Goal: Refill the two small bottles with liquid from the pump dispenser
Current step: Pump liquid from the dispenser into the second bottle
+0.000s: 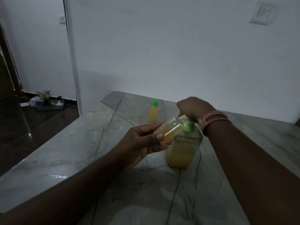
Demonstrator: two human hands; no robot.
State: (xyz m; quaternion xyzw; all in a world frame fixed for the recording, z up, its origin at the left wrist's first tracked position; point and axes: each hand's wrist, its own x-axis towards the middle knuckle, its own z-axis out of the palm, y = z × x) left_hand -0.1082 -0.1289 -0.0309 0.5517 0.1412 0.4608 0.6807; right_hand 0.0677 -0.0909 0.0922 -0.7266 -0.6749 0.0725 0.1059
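Grey veined marble counter [90,153], dim room: left hand [142,142] grips the uncapped small clear bottle [168,131], part-filled with yellow liquid and tilted, its mouth at the green pump head [188,125] of the clear dispenser bottle [183,151]; right hand [193,108] curls over the pump. Second fill appears underway, since the green-capped small yellow bottle [153,112] stands at 12 o'clock of the dispenser; next calls for keeping mouth under spout while pressing down.

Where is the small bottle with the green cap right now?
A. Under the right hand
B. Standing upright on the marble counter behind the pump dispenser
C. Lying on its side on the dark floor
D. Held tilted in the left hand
B. The capped small bottle stands upright by itself on the marble counter, beyond the pump dispenser; the left hand holds a different, uncapped bottle.
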